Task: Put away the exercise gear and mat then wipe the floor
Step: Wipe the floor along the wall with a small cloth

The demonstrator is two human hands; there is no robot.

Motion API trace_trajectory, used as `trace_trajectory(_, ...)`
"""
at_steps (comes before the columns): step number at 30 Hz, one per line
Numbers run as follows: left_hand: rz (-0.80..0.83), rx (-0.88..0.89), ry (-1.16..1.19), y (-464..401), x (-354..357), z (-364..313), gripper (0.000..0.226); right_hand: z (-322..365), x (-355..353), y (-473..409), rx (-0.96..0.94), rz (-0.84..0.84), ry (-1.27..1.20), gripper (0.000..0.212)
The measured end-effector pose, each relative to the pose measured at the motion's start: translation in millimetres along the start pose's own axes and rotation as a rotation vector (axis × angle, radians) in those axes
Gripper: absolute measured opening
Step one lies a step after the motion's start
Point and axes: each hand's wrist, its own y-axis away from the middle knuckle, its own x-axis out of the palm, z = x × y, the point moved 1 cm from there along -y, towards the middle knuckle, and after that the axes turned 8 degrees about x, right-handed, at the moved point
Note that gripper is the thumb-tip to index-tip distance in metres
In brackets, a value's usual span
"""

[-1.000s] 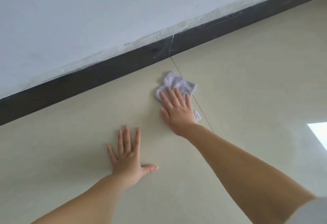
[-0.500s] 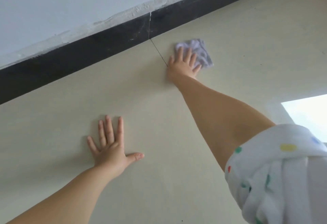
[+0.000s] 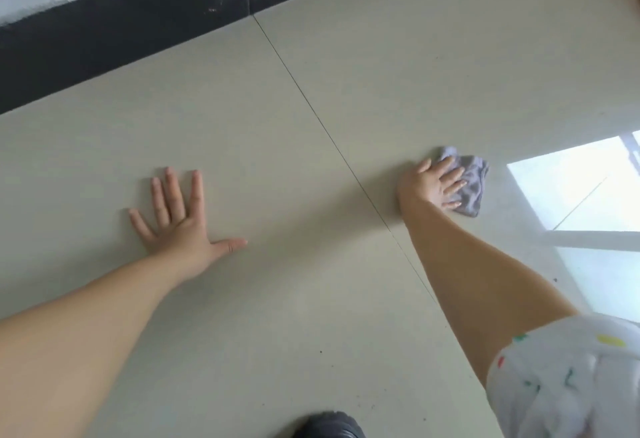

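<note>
Wiping is the step in hand; no gear or mat in sight, so I judge the putting away done; right hand (image 3: 429, 184) presses the grey cloth (image 3: 472, 188) flat on the floor (image 3: 311, 299), fingers (image 3: 446, 164) spread straight, not gripping; left hand (image 3: 180, 216) rests splayed, holding nothing; next calls for steady pressure sweeping onto fresh tile; cloth partly hidden under the palm; dark object (image 3: 329, 425) at the bottom edge cut off, unidentifiable.
</note>
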Motion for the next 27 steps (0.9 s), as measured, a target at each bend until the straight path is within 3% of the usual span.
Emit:
trace_trajectory(2,0.003,0.000,0.000,-0.3,-0.5,0.2,0.130,26.6,17.5,29.1,-0.109,0.046,0.006,0.054)
trace_trajectory(3,0.005,0.004,0.004,-0.3,-1.0,0.1,0.130,40.9,31.2,50.6,-0.277,0.099,0.047,0.054)
trace_trajectory(6,-0.007,0.005,0.001,1.0,0.1,-0.2,0.130,47.3,73.1,134.2,-1.020,0.218,0.303,0.052)
trace_trajectory(8,-0.013,-0.006,-0.007,0.4,0.5,0.0,0.131,33.6,80.9,142.8,-1.303,0.283,0.441,0.050)
trace_trajectory(10,0.000,-0.009,-0.014,-0.1,-0.9,0.0,0.132,24.1,65.5,105.0,-1.302,0.217,0.396,0.050)
trace_trajectory(13,0.013,-0.002,-0.018,-0.4,-0.4,-0.7,0.131,-7.3,18.2,10.6,-0.872,-0.034,0.240,0.051)
trace_trajectory(15,0.013,0.004,-0.025,0.1,-0.4,-1.0,0.131,-40.8,-17.1,-31.4,-0.513,0.058,0.258,0.054)
trace_trajectory(18,0.019,0.006,-0.013,-0.4,-0.4,-0.7,0.130,-70.2,-16.7,-15.0,-0.384,0.090,0.272,0.056)
trace_trajectory(20,0.020,0.006,-0.012,-0.7,-0.8,0.4,0.130,-84.0,14.5,36.8,-0.504,0.075,0.338,0.059)
trace_trajectory(24,0.006,0.011,-0.006,-0.7,0.9,1.9,0.130,-133.7,64.4,164.1,-1.193,0.162,0.475,0.055)
trace_trajectory(27,-0.009,0.012,-0.011,-1.1,0.9,1.4,0.131,-127.0,59.3,143.8,-1.444,0.226,0.503,0.049)
